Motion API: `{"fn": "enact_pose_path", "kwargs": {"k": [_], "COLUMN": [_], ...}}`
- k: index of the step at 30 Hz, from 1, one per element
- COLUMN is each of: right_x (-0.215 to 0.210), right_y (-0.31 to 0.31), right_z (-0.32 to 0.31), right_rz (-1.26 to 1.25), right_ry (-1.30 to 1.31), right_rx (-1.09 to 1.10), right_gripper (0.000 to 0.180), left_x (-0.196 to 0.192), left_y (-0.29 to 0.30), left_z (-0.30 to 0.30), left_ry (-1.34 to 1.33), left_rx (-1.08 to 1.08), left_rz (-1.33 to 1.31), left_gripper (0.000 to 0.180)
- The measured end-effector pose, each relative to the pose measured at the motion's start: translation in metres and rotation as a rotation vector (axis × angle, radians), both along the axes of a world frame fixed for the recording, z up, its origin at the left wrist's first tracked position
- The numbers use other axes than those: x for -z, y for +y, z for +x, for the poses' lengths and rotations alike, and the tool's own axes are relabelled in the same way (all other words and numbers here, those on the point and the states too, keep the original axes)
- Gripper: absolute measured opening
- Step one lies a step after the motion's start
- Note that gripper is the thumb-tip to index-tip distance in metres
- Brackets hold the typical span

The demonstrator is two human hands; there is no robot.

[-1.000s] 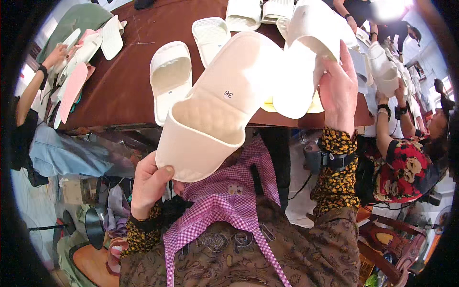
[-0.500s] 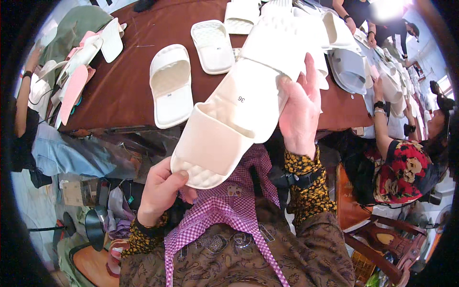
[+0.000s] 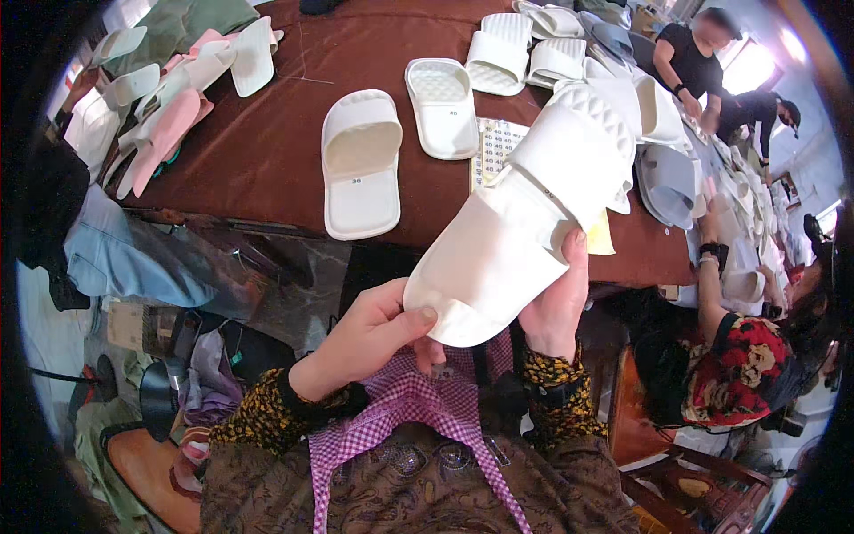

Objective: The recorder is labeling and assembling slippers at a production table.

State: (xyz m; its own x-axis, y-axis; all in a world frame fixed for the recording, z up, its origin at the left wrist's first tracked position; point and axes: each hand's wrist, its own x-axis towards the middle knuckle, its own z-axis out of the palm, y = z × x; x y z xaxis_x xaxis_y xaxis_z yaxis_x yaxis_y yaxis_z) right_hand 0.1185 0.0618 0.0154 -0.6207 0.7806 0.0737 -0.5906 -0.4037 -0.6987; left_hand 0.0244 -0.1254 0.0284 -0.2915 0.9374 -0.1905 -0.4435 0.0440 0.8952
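A white slide sandal (image 3: 489, 258) is tilted between my hands, its heel end toward me and its ribbed strap pointing away over the table edge. The fingers of my left hand (image 3: 369, 334) pinch the rounded near end, thumb on top. My right hand (image 3: 553, 298) is closed along the right edge with the thumb up. Whether a second sandal lies under this one is hidden. Beyond my hands, a single white slide (image 3: 363, 200) lies on the brown cloth, and a smaller-looking white slide (image 3: 447, 129) lies to its right.
A sheet of printed stickers (image 3: 500, 142) and a yellow paper (image 3: 601, 236) lie on the brown tablecloth (image 3: 258, 160). White slides (image 3: 498, 62) and a grey-blue slide (image 3: 667, 182) crowd the right. Pink and white slides (image 3: 169, 133) are heaped at left. Other people work along the table.
The pale underside-near slide with its strap toward me no longer shows; the held footwear has turned, with a strap now at the far end. Both hands moved right, and the sticker sheet came into view.
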Motion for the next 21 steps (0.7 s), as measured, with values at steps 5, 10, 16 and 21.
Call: {"fn": "enact_pose_path", "kwargs": {"k": [5, 10, 16, 21], "right_x": [-0.001, -0.003, -0.016, -0.038], "right_y": [0.002, -0.008, -0.007, 0.026], "right_z": [0.004, -0.004, -0.001, 0.001], "right_rz": [0.014, 0.192, 0.138, 0.179], "right_ry": [0.054, -0.101, -0.109, -0.119], "right_rx": [-0.167, -0.193, -0.199, -0.229], "right_gripper": [0.054, 0.062, 0.053, 0.051], "left_x": [0.002, -0.002, -0.011, -0.024], "left_y": [0.01, 0.02, 0.029, 0.02], "left_z": [-0.001, -0.002, -0.003, -0.009], "left_ry": [-0.056, -0.033, 0.118, 0.379], "left_rx": [-0.04, -0.091, -0.021, -0.043], "left_rz": [0.058, 0.04, -0.052, -0.113], "left_gripper": [0.024, 0.023, 0.021, 0.021]}}
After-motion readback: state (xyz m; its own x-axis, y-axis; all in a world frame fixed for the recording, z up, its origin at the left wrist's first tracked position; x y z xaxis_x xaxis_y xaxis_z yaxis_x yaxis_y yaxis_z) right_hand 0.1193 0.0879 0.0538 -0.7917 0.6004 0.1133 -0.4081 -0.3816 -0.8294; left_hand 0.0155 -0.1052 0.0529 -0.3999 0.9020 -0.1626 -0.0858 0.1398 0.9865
